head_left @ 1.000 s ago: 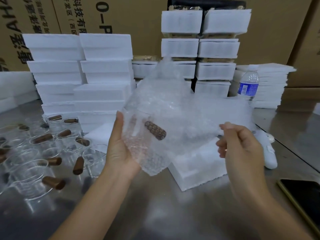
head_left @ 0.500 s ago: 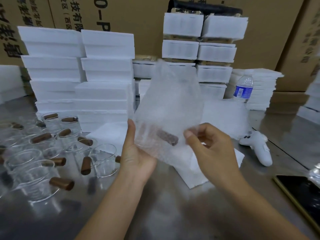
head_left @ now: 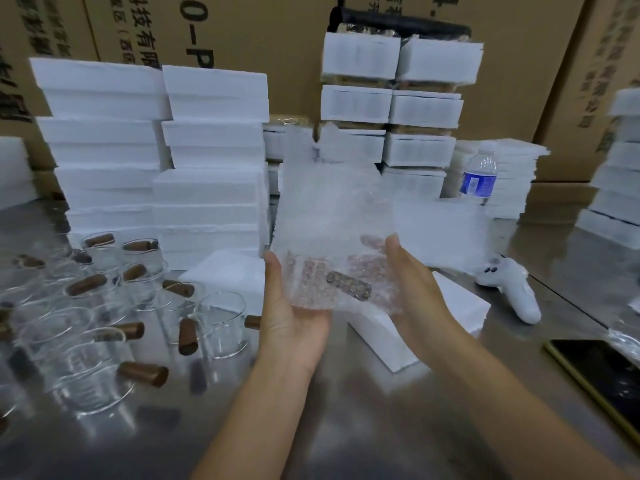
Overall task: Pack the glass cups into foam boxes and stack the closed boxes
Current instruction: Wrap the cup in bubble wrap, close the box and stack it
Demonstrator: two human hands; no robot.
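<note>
Hands [head_left: 292, 317] cradle dimpled bubble wrap [head_left: 332, 216].

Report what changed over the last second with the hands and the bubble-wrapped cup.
The right hand moved left from out at the side and now cups the wrapped cup opposite the left hand. Left hand kept its hold; loose cups and foam boxes stayed put.

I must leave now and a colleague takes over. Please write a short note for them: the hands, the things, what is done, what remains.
Left hand and right hand: both hold the bubble-wrapped cup above the table.
A foam box lies on the table just below it; bare glass cups stand to the left; foam box stacks stand behind.
Done: this cup is wrapped.
Left: box it, close, stack; then the other cups.
</note>
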